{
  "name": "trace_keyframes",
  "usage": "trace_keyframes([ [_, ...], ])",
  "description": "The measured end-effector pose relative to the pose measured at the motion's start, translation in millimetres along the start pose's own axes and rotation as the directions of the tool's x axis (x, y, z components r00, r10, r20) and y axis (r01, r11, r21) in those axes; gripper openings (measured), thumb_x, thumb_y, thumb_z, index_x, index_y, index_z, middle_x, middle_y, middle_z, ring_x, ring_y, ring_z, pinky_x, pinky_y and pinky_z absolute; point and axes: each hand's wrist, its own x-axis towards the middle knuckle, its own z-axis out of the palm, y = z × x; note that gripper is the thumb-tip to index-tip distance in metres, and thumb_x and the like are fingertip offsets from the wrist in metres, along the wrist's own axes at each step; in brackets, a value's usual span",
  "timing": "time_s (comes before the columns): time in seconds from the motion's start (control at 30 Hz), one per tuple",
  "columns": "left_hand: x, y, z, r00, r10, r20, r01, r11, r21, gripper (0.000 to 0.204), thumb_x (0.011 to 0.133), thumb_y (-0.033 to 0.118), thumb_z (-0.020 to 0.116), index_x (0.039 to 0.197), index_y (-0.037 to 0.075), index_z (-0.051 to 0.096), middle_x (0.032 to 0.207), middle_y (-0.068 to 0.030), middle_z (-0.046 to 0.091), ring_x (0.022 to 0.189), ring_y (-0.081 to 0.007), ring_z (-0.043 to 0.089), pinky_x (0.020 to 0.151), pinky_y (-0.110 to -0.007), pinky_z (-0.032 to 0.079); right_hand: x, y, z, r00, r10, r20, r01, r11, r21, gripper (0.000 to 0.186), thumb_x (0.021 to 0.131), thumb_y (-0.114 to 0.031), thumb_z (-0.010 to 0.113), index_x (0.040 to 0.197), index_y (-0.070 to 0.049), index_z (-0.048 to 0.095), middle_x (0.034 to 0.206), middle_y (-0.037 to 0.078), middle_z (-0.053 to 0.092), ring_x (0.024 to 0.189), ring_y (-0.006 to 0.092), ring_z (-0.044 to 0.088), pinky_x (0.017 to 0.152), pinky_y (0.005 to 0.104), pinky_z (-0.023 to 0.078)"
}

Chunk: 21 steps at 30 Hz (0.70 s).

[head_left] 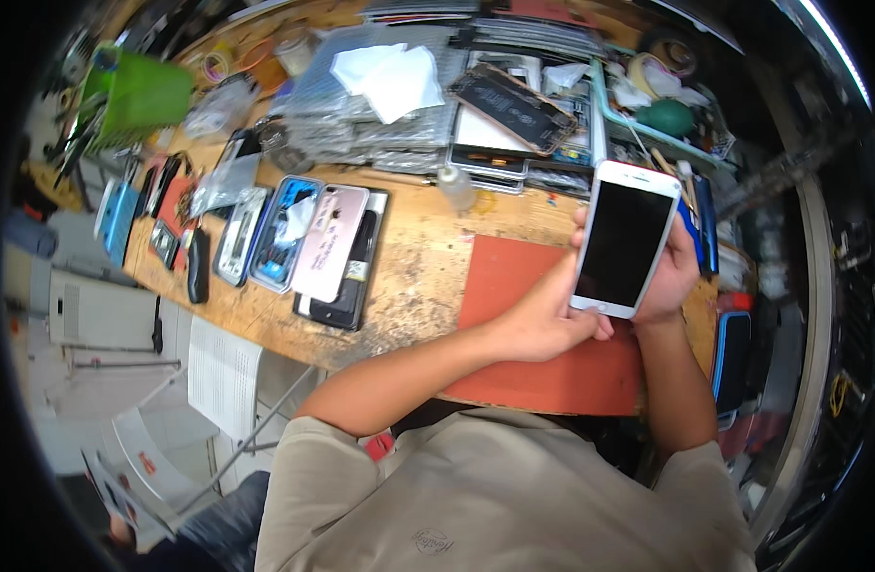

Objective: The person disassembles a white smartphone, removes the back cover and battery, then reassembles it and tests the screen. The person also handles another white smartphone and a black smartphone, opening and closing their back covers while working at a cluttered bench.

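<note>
A white smartphone with a dark screen (624, 234) is held upright-tilted over an orange-red mat (518, 291) on the right side of the wooden bench. My left hand (576, 324) grips its lower left, with the thumb at the bottom edge. My right hand (676, 272) wraps round its right side and back, fingertips showing at the left edge. Left of the mat lie a pink phone back with handwriting (326, 243) on a black device (353, 296), a blue open phone shell (283, 229) and a silver phone frame (239, 234).
Stacked sleeves and trays (351, 95), an opened phone housing (514, 105), a small bottle (456, 191) and a green basket (132, 100) crowd the back. Tools (704, 229) stand at the right. A white chair (223, 381) and another person's leg (208, 524) are at lower left.
</note>
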Motion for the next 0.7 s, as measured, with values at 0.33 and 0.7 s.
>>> trace_keyframes([
  [0.33, 2.4, 6.0, 1.8, 1.000, 0.000, -0.026, 0.001, 0.999, 0.033, 0.071, 0.098, -0.012, 0.051, 0.159, 0.005, 0.019, 0.114, -0.0131, 0.063, 0.093, -0.0187, 0.074, 0.086, -0.036, 0.065, 5.5, 2.5, 5.3, 0.999, -0.012, -0.042, 0.010, 0.999, -0.030, 0.079, 0.111, -0.056, 0.029, 0.165, 0.002, 0.032, 0.150, 0.038, 0.052, 0.127, 0.0463, 0.065, 0.099, 0.0548, 0.061],
  [0.7, -1.1, 36.0, -22.2, 0.844, 0.452, -0.291, -0.124, 0.690, 0.713, 0.020, 0.094, 0.018, 0.070, 0.107, 0.004, 0.069, 0.069, -0.0084, 0.062, 0.065, -0.0161, 0.066, 0.059, -0.035, 0.051, 11.4, 13.4, 12.0, 0.914, -0.316, -0.255, 0.006, 0.639, -0.770, 0.035, 0.114, -0.024, 0.054, 0.137, 0.001, 0.060, 0.122, 0.007, 0.071, 0.105, 0.0116, 0.067, 0.095, 0.0278, 0.052],
])
